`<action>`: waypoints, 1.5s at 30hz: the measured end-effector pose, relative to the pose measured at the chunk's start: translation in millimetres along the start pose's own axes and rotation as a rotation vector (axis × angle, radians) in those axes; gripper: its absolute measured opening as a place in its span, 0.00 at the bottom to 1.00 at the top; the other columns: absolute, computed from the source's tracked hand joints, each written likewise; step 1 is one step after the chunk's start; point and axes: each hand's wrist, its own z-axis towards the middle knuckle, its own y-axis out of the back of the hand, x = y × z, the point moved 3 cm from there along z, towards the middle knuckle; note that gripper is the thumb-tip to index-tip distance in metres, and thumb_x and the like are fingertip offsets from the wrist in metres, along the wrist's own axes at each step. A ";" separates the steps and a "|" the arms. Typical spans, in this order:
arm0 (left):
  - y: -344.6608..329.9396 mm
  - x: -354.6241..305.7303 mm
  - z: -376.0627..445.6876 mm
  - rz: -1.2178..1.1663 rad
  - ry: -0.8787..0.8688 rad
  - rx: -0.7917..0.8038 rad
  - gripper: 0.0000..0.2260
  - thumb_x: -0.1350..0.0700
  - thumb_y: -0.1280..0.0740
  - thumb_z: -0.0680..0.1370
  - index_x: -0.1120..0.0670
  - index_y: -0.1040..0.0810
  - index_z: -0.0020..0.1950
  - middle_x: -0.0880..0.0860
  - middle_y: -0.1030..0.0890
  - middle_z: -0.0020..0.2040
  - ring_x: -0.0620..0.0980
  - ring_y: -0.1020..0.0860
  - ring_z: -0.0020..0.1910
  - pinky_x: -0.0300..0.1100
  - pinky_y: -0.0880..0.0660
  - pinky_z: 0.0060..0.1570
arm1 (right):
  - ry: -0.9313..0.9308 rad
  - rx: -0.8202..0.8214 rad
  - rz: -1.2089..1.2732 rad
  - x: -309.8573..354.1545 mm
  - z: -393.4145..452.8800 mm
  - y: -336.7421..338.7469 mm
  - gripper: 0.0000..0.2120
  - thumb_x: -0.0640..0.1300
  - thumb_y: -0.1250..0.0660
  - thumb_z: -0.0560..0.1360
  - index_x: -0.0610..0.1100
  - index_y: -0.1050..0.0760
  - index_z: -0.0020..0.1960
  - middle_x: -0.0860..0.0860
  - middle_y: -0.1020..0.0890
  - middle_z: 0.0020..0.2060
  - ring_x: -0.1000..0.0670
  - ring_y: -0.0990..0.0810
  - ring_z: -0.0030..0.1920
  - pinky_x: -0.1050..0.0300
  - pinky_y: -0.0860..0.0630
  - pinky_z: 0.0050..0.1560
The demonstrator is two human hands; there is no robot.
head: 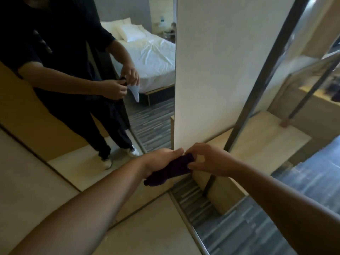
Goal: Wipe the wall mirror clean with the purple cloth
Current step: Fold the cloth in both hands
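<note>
The tall wall mirror (150,115) fills the left half of the view and reflects a person in dark clothes. The dark purple cloth (169,171) is bunched between both hands, low in the middle, in front of the mirror's bottom right corner. My left hand (160,159) holds its underside, palm up. My right hand (207,160) pinches its upper end with thumb and fingers. Neither hand touches the glass. In the reflection a pale cloth also hangs from the hands.
A white wall panel (217,70) stands right of the mirror. A dark metal post (265,74) slants up beside a wooden shelf (265,140). Striped grey carpet (239,227) lies below. A white bed appears in the reflection.
</note>
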 end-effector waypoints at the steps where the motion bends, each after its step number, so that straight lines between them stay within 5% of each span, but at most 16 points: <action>1: -1.2 -15.7 -12.6 0.022 -0.002 0.033 0.27 0.33 0.43 0.80 0.55 0.21 0.57 0.58 0.16 0.47 0.57 0.17 0.39 0.51 0.18 0.42 | -0.021 -0.015 0.016 9.1 -11.4 13.1 0.09 0.49 0.29 0.75 0.57 0.23 0.54 0.64 0.22 0.44 0.65 0.23 0.46 0.70 0.29 0.45; 3: -5.0 -45.0 -36.9 0.123 -0.051 0.134 0.25 0.32 0.42 0.80 0.52 0.23 0.59 0.56 0.18 0.48 0.50 0.19 0.36 0.44 0.21 0.36 | -0.044 -0.057 0.059 24.9 -32.7 36.8 0.07 0.47 0.29 0.75 0.57 0.24 0.49 0.60 0.19 0.44 0.63 0.20 0.46 0.67 0.25 0.47; 5: -8.9 -69.0 -55.6 0.320 -0.133 0.180 0.20 0.34 0.36 0.79 0.48 0.25 0.60 0.53 0.17 0.50 0.49 0.17 0.41 0.43 0.20 0.42 | -0.054 -0.113 0.080 36.3 -53.4 57.1 0.06 0.47 0.29 0.75 0.57 0.24 0.47 0.58 0.18 0.43 0.61 0.19 0.45 0.65 0.23 0.47; 9: -28.8 -102.9 -73.5 0.584 -0.211 0.183 0.06 0.50 0.31 0.80 0.45 0.26 0.55 0.49 0.17 0.48 0.44 0.17 0.44 0.39 0.20 0.44 | -0.097 -0.175 0.099 41.1 -90.8 83.3 0.03 0.47 0.30 0.75 0.52 0.22 0.48 0.57 0.18 0.40 0.64 0.20 0.40 0.71 0.27 0.38; 13: -59.4 -128.0 -68.5 0.810 -0.258 0.198 0.05 0.56 0.37 0.81 0.47 0.22 0.50 0.48 0.17 0.44 0.44 0.17 0.40 0.39 0.21 0.41 | -0.135 -0.164 0.088 29.2 -124.3 99.5 0.06 0.50 0.31 0.75 0.51 0.21 0.50 0.54 0.17 0.43 0.56 0.18 0.45 0.59 0.20 0.49; 16: -83.8 -146.4 -53.1 0.755 -0.318 0.232 0.08 0.58 0.38 0.81 0.47 0.24 0.45 0.51 0.18 0.41 0.43 0.20 0.34 0.34 0.27 0.33 | -0.184 -0.178 0.060 7.6 -144.6 113.9 0.03 0.50 0.31 0.75 0.53 0.23 0.47 0.54 0.18 0.42 0.55 0.19 0.44 0.60 0.22 0.46; 22: -124.5 -173.5 2.5 0.800 -0.468 0.088 0.03 0.50 0.38 0.84 0.42 0.29 0.56 0.39 0.23 0.45 0.37 0.23 0.43 0.31 0.30 0.39 | -0.310 -0.127 -0.093 -62.6 -161.6 142.8 0.08 0.51 0.33 0.77 0.48 0.23 0.52 0.53 0.19 0.44 0.53 0.21 0.44 0.65 0.29 0.41; 26: -149.6 -189.0 54.0 0.892 -0.401 0.137 0.02 0.49 0.41 0.85 0.42 0.29 0.54 0.42 0.24 0.46 0.41 0.24 0.44 0.35 0.32 0.40 | -0.231 0.032 -0.068 -107.7 -151.2 157.0 0.21 0.50 0.30 0.76 0.52 0.32 0.66 0.56 0.20 0.51 0.57 0.21 0.49 0.66 0.26 0.46; 32: -169.9 -221.7 135.8 0.926 -0.290 0.205 0.10 0.46 0.40 0.84 0.48 0.25 0.60 0.45 0.22 0.51 0.43 0.23 0.49 0.44 0.24 0.52 | -0.092 0.181 -0.234 -196.4 -121.7 192.7 0.07 0.52 0.33 0.78 0.51 0.24 0.53 0.56 0.21 0.41 0.58 0.23 0.41 0.67 0.32 0.39; 38: -199.8 -236.5 204.7 0.978 -0.263 0.158 0.05 0.51 0.33 0.81 0.44 0.28 0.54 0.43 0.22 0.49 0.39 0.25 0.45 0.35 0.29 0.41 | -0.089 0.266 -0.283 -281.0 -110.6 229.1 0.10 0.53 0.36 0.79 0.48 0.21 0.53 0.52 0.18 0.42 0.53 0.21 0.42 0.53 0.21 0.48; 45: -224.8 -219.3 273.1 1.036 -0.206 0.219 0.07 0.52 0.37 0.82 0.47 0.24 0.59 0.45 0.22 0.52 0.45 0.23 0.51 0.48 0.23 0.54 | -0.147 0.428 -0.229 -358.8 -100.8 206.6 0.14 0.50 0.32 0.77 0.47 0.25 0.61 0.50 0.20 0.50 0.49 0.23 0.48 0.54 0.25 0.51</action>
